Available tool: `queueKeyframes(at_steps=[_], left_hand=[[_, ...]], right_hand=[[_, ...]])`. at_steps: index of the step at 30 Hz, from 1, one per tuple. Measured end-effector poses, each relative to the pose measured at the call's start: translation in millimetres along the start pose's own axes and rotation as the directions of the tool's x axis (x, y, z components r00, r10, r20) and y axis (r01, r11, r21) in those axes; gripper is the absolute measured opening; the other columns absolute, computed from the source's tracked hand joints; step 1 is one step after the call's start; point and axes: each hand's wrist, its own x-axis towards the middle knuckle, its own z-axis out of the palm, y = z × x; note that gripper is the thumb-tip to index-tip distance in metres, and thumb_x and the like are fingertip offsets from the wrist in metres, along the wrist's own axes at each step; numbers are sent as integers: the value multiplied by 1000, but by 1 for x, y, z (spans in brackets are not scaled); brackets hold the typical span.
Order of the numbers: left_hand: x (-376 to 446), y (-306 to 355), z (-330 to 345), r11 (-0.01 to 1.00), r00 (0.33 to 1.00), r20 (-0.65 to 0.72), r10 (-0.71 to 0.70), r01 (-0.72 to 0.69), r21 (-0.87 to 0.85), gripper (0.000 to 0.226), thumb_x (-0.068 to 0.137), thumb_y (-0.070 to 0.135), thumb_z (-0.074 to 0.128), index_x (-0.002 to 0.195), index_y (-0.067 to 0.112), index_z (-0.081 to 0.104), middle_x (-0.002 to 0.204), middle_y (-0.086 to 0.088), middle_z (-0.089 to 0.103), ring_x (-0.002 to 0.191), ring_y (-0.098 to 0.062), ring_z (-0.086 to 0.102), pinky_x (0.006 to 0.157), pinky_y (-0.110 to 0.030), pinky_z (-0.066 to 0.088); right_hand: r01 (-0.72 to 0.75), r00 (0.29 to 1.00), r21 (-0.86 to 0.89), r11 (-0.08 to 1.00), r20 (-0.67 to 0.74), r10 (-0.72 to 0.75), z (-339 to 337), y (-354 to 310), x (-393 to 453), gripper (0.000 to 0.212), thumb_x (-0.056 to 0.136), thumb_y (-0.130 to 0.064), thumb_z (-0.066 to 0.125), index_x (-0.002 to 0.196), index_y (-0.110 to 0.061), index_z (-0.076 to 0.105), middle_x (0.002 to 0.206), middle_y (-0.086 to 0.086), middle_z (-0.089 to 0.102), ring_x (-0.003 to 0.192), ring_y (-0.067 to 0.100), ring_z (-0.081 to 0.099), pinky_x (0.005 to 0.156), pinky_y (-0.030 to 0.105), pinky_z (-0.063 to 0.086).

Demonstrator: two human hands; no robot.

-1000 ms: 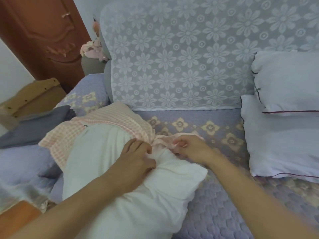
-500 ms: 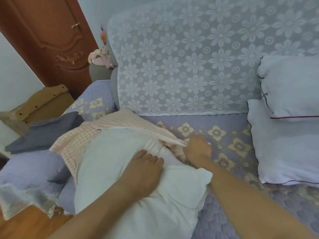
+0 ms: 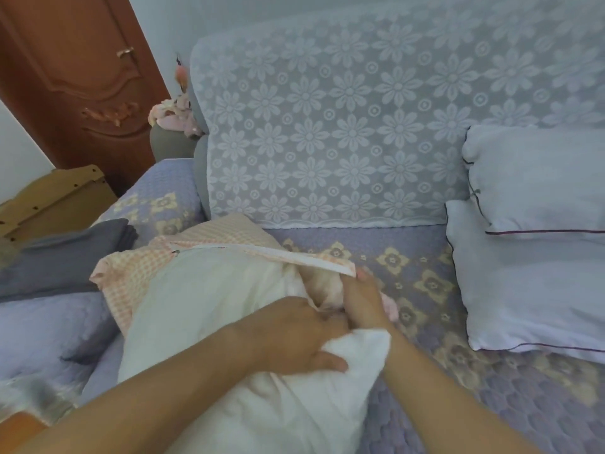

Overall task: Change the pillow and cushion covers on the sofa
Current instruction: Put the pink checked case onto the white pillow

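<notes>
Head camera view, looking down at a sofa seat (image 3: 425,263) covered in a lilac quilted throw with yellow flower motifs. A white pillow (image 3: 209,306) lies on the seat's left half, its far end partly inside a pink checked cover (image 3: 137,270) whose open edge stretches across the top. The left hand (image 3: 294,332) rests on the pillow, its grip closed around bunched white fabric near the pillow's right corner. The right hand (image 3: 361,299) reaches into the cover's opening; its fingers are hidden, so its grip cannot be told. Two white pillows with dark piping (image 3: 537,257) are stacked at the seat's right end. A white lace throw (image 3: 327,126) drapes the backrest. Folded grey fabric (image 3: 65,253) lies at the left edge, near a brown door (image 3: 82,77).
</notes>
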Motion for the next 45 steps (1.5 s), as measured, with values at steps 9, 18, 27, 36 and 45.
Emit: queueKeyframes(at_steps=[9,18,27,36,45], left_hand=[[-42,-19,-18,989,982,115,-147,144,31,66,87,87,29,81,28,58,78,9,64,76,-6,55,79,-24,38],[84,88,72,992,956,-272,-108,86,-92,21,93,32,50,109,19,54,106,-4,56,93,-28,60,74,-38,47],[130,45,58,980,884,-432,-178,197,-3,32,51,9,74,79,18,62,71,-2,63,63,-29,61,68,-33,47],[155,50,61,969,933,-312,-180,222,104,22,82,23,66,104,22,61,97,-3,62,84,-32,66,59,-33,34],[132,21,59,866,627,-638,-446,125,-483,18,84,6,56,100,15,58,107,22,45,91,-6,50,77,-12,40]], right_hand=[[-193,938,-401,895,-344,48,-136,25,-20,15,92,-19,64,91,-5,69,74,2,61,77,28,58,66,32,40],[-111,994,-318,941,-36,105,-147,50,-67,23,101,-20,49,95,-16,71,94,4,75,89,17,68,86,38,55],[53,916,-605,794,-288,-280,-134,84,-50,25,76,2,60,90,-19,60,87,-4,55,83,20,52,68,34,42],[200,802,20,980,-577,-152,-120,50,-39,57,77,14,41,113,-28,56,103,-12,64,94,1,61,83,21,50],[142,733,-568,811,-490,-472,-128,66,-34,49,60,14,53,97,-18,54,98,-1,56,83,18,49,69,35,41]])
